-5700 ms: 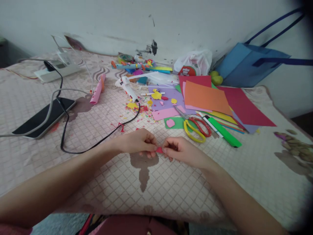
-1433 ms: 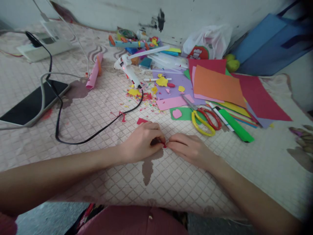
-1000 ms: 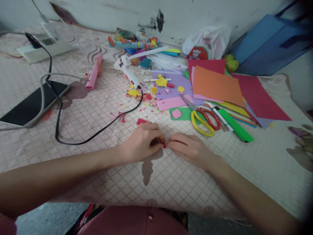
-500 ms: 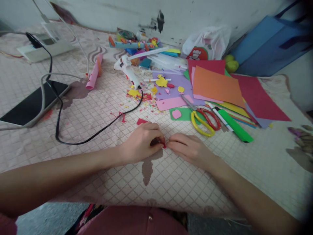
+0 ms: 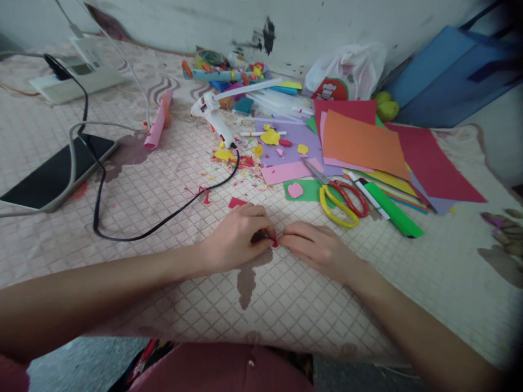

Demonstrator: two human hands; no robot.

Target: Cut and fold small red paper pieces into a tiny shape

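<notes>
Small red paper scrap [image 5: 274, 241], pinched.

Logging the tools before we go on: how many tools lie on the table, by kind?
Scissors: 1
Glue gun: 1
Green marker: 1
Phone: 1
Total: 4
Both hands, left hand and right hand, pinch a small red paper piece.

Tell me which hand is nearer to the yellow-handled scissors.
Right. The right hand lies just below and slightly left of the scissors; the left hand sits farther left, beyond the small red paper piece both hands pinch.
</notes>
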